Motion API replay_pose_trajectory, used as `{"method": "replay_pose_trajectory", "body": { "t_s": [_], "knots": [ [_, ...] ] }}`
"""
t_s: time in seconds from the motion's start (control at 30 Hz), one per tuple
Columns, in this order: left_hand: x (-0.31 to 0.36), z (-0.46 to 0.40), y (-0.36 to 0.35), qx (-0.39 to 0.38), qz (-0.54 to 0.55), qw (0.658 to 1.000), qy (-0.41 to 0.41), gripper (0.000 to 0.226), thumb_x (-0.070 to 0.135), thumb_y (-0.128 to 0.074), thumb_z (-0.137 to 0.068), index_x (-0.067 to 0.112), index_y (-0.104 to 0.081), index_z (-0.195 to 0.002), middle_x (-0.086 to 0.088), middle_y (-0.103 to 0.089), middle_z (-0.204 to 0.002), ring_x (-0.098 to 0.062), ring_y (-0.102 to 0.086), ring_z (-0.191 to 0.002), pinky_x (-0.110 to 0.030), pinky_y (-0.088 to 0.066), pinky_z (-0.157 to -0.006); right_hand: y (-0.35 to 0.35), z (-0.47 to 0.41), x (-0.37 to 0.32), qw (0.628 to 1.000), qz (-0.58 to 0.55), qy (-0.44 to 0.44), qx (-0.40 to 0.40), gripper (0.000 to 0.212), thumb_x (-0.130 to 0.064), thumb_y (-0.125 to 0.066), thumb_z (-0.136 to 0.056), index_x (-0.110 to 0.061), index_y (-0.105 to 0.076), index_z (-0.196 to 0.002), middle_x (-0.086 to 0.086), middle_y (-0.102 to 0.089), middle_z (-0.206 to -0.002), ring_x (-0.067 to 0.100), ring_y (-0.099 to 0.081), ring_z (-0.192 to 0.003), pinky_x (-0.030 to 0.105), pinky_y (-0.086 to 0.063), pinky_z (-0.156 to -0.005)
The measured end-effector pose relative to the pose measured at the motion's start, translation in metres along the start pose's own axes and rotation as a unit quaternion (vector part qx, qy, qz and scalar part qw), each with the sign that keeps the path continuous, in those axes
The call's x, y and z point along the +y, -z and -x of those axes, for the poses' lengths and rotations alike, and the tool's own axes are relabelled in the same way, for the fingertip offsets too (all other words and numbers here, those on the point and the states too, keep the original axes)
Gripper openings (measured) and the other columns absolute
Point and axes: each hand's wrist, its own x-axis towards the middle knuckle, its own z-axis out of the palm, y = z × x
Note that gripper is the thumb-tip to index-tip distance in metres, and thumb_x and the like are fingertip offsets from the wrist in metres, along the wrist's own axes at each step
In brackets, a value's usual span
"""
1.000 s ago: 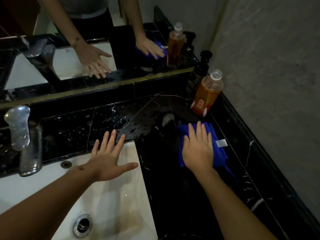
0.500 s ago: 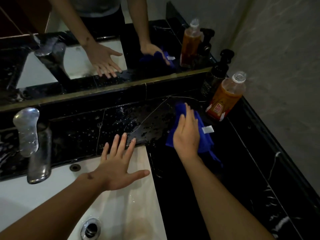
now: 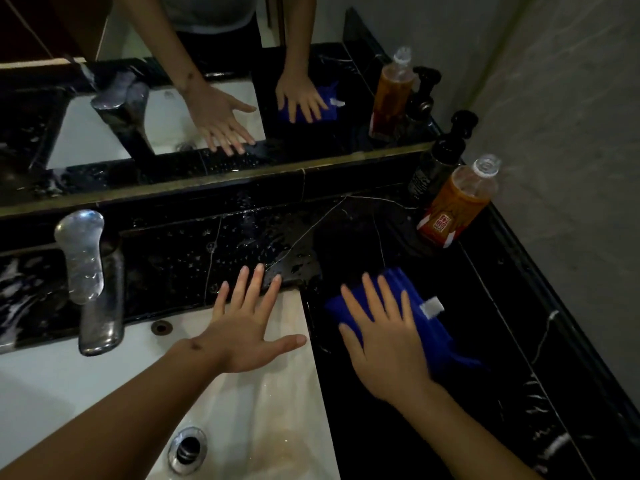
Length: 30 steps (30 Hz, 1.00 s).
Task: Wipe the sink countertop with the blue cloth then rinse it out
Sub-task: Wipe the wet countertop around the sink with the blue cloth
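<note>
The blue cloth with a white tag lies on the wet black marble countertop, just right of the white sink. My right hand lies flat on the cloth with fingers spread, pressing it down and covering its left half. My left hand is spread open at the sink's back right corner, with its fingertips on the counter edge and nothing in it. Water drops cover the counter behind the sink.
A chrome faucet stands at the left behind the basin, above the drain. An orange bottle and a black pump bottle stand at the back right corner. The mirror runs along the back, a grey wall along the right.
My right hand slid the cloth away toward the back wall, then drew it back toward me along the counter. My left hand stayed at the sink corner.
</note>
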Motion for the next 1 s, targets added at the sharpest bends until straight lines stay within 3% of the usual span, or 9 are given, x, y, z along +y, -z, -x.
{"method": "replay_pose_trajectory", "body": {
  "t_s": [0.1, 0.23, 0.47, 0.57, 0.67, 0.8, 0.9, 1.0],
  "knots": [
    [-0.001, -0.001, -0.002, 0.004, -0.002, 1.000, -0.002, 0.116, 0.101, -0.003, -0.059, 0.033, 0.039, -0.142, -0.001, 0.051, -0.148, -0.020, 0.051, -0.133, -0.049, 0.027, -0.113, -0.005, 0.020, 0.003, 1.000, 0.001, 0.017, -0.008, 0.060, -0.054, -0.018, -0.100, -0.037, -0.005, -0.156, 0.001, -0.011, -0.167, 0.023, -0.001, -0.153, 0.049, -0.001, -0.120],
    [-0.003, -0.003, -0.005, 0.007, -0.015, 1.000, 0.001, 0.115, 0.100, -0.012, -0.065, 0.032, 0.041, -0.142, -0.002, 0.053, -0.147, -0.021, 0.053, -0.132, -0.050, 0.028, -0.112, 0.008, -0.048, 0.004, 1.000, -0.020, 0.005, 0.008, 0.063, -0.053, -0.006, -0.098, -0.033, -0.004, -0.158, 0.000, -0.003, -0.168, 0.022, 0.004, -0.155, 0.046, 0.003, -0.124],
    [-0.004, -0.006, -0.012, 0.028, -0.029, 0.999, 0.000, 0.117, 0.102, -0.008, -0.062, 0.031, 0.046, -0.138, -0.002, 0.058, -0.142, -0.021, 0.055, -0.130, -0.052, 0.028, -0.113, 0.025, -0.180, -0.004, 0.990, -0.063, -0.126, 0.024, 0.063, -0.049, -0.016, -0.104, -0.025, 0.000, -0.160, 0.005, -0.002, -0.169, 0.026, 0.005, -0.154, 0.052, 0.005, -0.123],
    [-0.004, -0.005, -0.012, 0.033, -0.027, 0.999, 0.001, 0.117, 0.102, -0.010, -0.061, 0.032, 0.046, -0.138, -0.002, 0.058, -0.142, -0.021, 0.055, -0.130, -0.051, 0.028, -0.112, 0.019, -0.162, -0.039, 0.986, -0.093, -0.133, 0.035, 0.068, -0.050, -0.019, -0.104, -0.020, 0.008, -0.158, 0.005, -0.001, -0.168, 0.026, 0.006, -0.154, 0.054, 0.006, -0.122],
    [-0.005, -0.002, -0.011, 0.041, -0.023, 0.999, -0.006, 0.111, 0.092, -0.025, -0.074, 0.034, 0.044, -0.139, -0.001, 0.055, -0.146, -0.020, 0.054, -0.131, -0.051, 0.026, -0.114, 0.016, -0.127, -0.066, 0.994, -0.091, -0.053, 0.013, 0.065, -0.050, -0.018, -0.104, -0.022, 0.002, -0.159, 0.004, 0.004, -0.168, 0.024, 0.012, -0.154, 0.052, 0.009, -0.122],
    [-0.007, -0.002, -0.011, 0.043, -0.020, 0.999, -0.009, 0.113, 0.078, -0.037, -0.075, 0.034, 0.044, -0.139, -0.002, 0.053, -0.148, -0.021, 0.052, -0.133, -0.051, 0.024, -0.115, 0.011, -0.074, -0.047, 0.998, -0.052, 0.005, -0.018, 0.060, -0.045, -0.016, -0.103, -0.031, 0.001, -0.159, 0.001, 0.010, -0.168, 0.021, 0.015, -0.153, 0.051, 0.007, -0.123],
    [-0.007, -0.004, -0.015, 0.061, -0.010, 0.998, -0.015, 0.115, 0.076, -0.041, -0.074, 0.033, 0.044, -0.139, -0.004, 0.053, -0.147, -0.023, 0.052, -0.133, -0.051, 0.025, -0.114, 0.005, -0.019, -0.033, 0.999, -0.033, 0.001, -0.011, 0.062, -0.049, -0.015, -0.100, -0.033, -0.002, -0.159, 0.001, 0.004, -0.167, 0.022, 0.011, -0.153, 0.051, 0.004, -0.122],
    [-0.008, -0.005, -0.018, 0.078, -0.012, 0.997, -0.018, 0.117, 0.078, -0.041, -0.073, 0.030, 0.039, -0.144, -0.006, 0.052, -0.148, -0.025, 0.051, -0.134, -0.052, 0.025, -0.113, 0.001, -0.021, -0.037, 0.999, -0.020, -0.009, -0.025, 0.062, -0.052, -0.012, -0.100, -0.033, -0.005, -0.159, 0.004, 0.000, -0.167, 0.024, 0.007, -0.154, 0.053, 0.001, -0.122]
  ]
}}
